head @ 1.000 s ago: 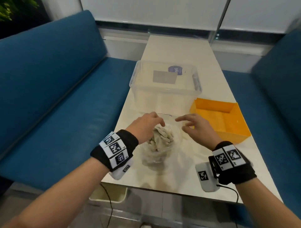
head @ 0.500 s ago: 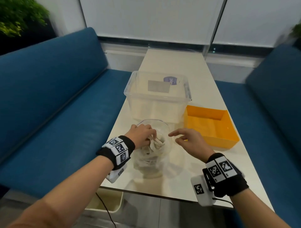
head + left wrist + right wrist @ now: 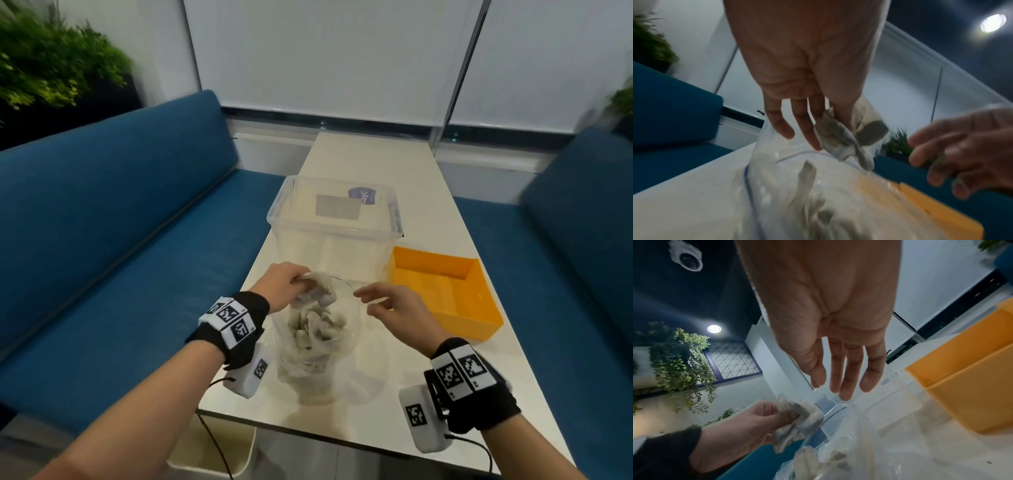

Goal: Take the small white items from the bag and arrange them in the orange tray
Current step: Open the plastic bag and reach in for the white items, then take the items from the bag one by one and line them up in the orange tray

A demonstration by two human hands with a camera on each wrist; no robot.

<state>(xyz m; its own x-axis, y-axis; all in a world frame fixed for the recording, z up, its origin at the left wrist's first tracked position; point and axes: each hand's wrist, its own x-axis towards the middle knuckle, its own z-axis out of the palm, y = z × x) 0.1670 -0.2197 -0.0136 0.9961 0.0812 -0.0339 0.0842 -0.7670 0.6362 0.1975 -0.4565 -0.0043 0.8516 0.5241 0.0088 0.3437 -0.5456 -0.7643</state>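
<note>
Lifted clear of the bag's (image 3: 318, 346) mouth since a moment ago, the left hand (image 3: 282, 286) now pinches one small white item (image 3: 322, 289) between thumb and fingertips, just above the rim. It looks like soft, crumpled, off-white cloth with greyish patches; likely light and limp, so any bunched fold should do for a hold. More lie heaped inside the clear bag on the table (image 3: 373, 161). The right hand (image 3: 394, 308) hovers beside, fingers relaxed, holding nothing. The orange tray (image 3: 442, 267) sits to the right.
</note>
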